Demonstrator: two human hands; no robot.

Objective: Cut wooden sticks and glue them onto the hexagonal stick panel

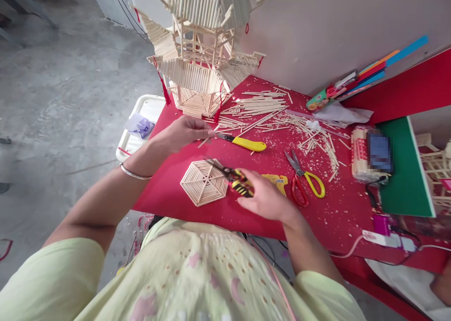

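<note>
My left hand (190,131) pinches a short thin wooden stick (208,137) above the red table, close to the blade of a yellow utility knife (249,144). My right hand (260,194) is closed round black and yellow pliers (241,184), whose dark jaws reach over the upper right of a hexagonal stick panel (204,182). That panel lies flat, its spokes meeting in the middle. Partly behind my right hand sits a yellow tool (276,182). Scissor-like pliers (299,171) with one red and one yellow handle lie open to the right.
A tall stick pavilion (200,67) with red tassels stands at the back. Loose sticks (260,105) and chips cover the table (317,222). A white stool (151,107) is at the left. Bundled sticks (360,154), a green board (408,171) and a power strip (387,240) are right.
</note>
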